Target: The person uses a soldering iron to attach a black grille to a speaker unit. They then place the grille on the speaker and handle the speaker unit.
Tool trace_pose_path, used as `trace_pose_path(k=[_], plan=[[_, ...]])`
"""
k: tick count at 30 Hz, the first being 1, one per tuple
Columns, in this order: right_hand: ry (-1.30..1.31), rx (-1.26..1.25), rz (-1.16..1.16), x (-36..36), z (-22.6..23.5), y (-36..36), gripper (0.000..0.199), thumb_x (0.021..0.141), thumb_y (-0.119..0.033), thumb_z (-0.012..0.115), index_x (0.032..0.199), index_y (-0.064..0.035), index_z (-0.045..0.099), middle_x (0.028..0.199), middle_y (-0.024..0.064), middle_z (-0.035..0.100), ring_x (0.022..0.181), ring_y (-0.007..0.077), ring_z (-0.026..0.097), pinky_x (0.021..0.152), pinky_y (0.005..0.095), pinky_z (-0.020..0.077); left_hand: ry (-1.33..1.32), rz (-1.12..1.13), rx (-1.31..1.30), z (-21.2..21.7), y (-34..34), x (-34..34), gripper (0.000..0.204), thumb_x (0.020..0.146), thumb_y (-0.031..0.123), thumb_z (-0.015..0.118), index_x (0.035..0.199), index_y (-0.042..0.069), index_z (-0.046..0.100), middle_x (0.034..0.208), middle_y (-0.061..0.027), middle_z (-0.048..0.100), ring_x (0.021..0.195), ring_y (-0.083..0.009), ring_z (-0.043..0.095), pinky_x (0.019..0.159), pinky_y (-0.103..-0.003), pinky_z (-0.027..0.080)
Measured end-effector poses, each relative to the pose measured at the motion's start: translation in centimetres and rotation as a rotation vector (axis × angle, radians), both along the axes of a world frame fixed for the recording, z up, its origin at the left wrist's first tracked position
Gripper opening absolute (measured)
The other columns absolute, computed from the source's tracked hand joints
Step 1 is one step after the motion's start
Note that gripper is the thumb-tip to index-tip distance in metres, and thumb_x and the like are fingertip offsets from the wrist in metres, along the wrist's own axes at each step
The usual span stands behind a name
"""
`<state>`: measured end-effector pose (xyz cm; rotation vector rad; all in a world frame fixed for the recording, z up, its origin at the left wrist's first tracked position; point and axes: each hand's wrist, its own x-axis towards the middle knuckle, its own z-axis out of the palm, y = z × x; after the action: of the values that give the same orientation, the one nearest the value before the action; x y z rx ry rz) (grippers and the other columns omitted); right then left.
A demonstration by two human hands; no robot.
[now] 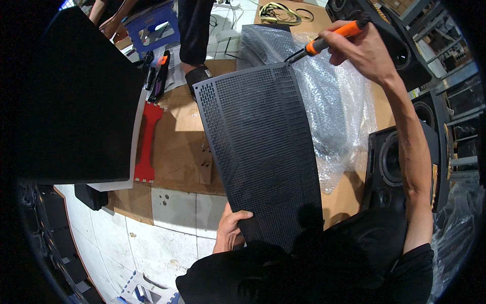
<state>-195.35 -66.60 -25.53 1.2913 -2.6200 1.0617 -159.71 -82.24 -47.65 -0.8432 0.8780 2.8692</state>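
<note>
A long black perforated speaker grille (255,147) slants up and away from my lap. My left hand (232,225) grips its lower left edge, thumb laid over the front and the other fingers hidden behind. In my right hand (357,50) is an orange and black screwdriver (329,40), the fingers wrapped round its handle. The tip of the screwdriver's shaft meets the grille's far right corner. Crumpled bubble wrap (329,111) lies beyond and to the right of the grille.
A big black box-shaped thing (81,101) fills the left side, near a red plastic piece (148,142). Speaker cabinets (390,157) stand on the right. Cardboard (177,157) covers part of the tiled floor. Another person's leg (195,35) and a blue step stool (152,28) are ahead.
</note>
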Motion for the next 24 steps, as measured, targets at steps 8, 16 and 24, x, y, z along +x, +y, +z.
trace_pose_path(k=[8, 16, 24], plan=[[0.033, -0.147, -0.109, -0.4, 2.5, 3.4, 0.029, 0.093, -0.034, 0.058, 0.102, -0.0082, 0.069, 0.067, 0.001, 0.057, 0.055, 0.008, 0.06, 0.05, 0.0197, 0.0502, -0.019, 0.046, -0.021, -0.6, -0.1, 0.4, 0.071, 0.06, -0.011, 0.059, 0.129, -0.005, 0.042, 0.113, -0.0172, 0.057, 0.101, -0.0298, 0.06, 0.092, -0.041, 0.048], [-0.095, -0.269, -0.134, 0.1, 2.0, 5.2, 0.032, 0.094, -0.034, 0.057, 0.103, -0.0043, 0.067, 0.07, 0.0013, 0.061, 0.058, 0.007, 0.06, 0.054, 0.0194, 0.0508, 0.017, 0.06, -0.025, -1.2, -1.3, 0.8, 0.078, 0.058, -0.007, 0.061, 0.133, -0.003, 0.038, 0.116, -0.0179, 0.052, 0.106, -0.033, 0.055, 0.094, -0.043, 0.046], [-0.072, -0.259, 0.17, 0.4, 0.3, 2.3, 0.03, 0.094, -0.024, 0.058, 0.116, -0.0036, 0.063, 0.081, 0.0089, 0.068, 0.074, 0.0149, 0.069, 0.071, 0.0288, 0.0598, 0.018, 0.103, -0.039, -0.8, -1.4, 1.1, 0.084, 0.056, -0.007, 0.06, 0.136, -0.003, 0.034, 0.118, -0.0181, 0.051, 0.108, -0.0334, 0.055, 0.095, -0.043, 0.046]])
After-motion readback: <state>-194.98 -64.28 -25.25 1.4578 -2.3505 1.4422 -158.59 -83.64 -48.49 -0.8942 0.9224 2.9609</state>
